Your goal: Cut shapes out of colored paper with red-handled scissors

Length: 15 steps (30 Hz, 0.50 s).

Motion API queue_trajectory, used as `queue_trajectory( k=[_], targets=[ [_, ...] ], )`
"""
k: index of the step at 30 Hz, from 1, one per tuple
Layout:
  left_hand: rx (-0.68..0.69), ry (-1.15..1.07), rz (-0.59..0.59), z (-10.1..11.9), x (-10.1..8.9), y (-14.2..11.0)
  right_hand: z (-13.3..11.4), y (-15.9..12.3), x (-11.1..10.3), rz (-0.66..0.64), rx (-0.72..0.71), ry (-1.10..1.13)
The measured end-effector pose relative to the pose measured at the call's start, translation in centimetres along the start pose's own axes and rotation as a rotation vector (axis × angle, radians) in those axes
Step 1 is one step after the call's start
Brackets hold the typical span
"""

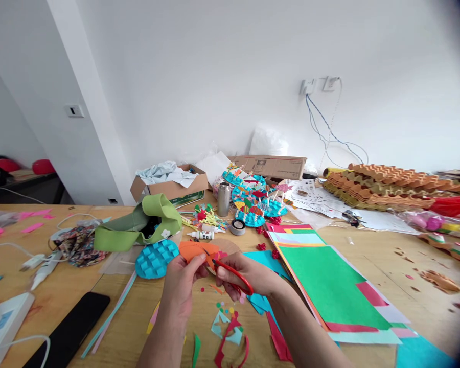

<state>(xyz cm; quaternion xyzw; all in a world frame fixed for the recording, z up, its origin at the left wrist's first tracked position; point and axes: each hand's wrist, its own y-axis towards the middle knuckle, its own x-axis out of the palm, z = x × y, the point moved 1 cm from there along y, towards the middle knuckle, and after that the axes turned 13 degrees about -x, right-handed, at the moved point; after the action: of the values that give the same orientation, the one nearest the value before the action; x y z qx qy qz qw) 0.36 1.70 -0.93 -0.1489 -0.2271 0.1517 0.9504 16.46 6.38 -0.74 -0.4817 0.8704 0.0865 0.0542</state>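
My left hand (180,286) pinches a piece of orange paper (197,251) above the wooden table (138,317). My right hand (243,276) is shut on a pair of red-handled scissors (233,276), whose blades reach the orange paper's edge. Behind the paper lies a round cardboard disc (228,247), partly hidden. Just beyond my left hand sits a blue oval of folded paper squares (155,258). Small paper scraps (224,322) in red, pale blue and green litter the table below my hands.
A stack of coloured paper sheets (333,286) lies to the right. Ahead stand a glue bottle (201,235), a steel flask (224,199), blue paper crafts (253,199), and a box of pale cloth (168,184). A black phone (67,329) and a green bag (138,225) lie left.
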Motion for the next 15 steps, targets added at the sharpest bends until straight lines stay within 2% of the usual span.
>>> queue_trajectory(
  k=[15],
  targets=[
    [0.022,-0.002,-0.001,-0.02,0.2,-0.11,0.14,0.08,0.13,0.01,-0.011,0.026]
  ],
)
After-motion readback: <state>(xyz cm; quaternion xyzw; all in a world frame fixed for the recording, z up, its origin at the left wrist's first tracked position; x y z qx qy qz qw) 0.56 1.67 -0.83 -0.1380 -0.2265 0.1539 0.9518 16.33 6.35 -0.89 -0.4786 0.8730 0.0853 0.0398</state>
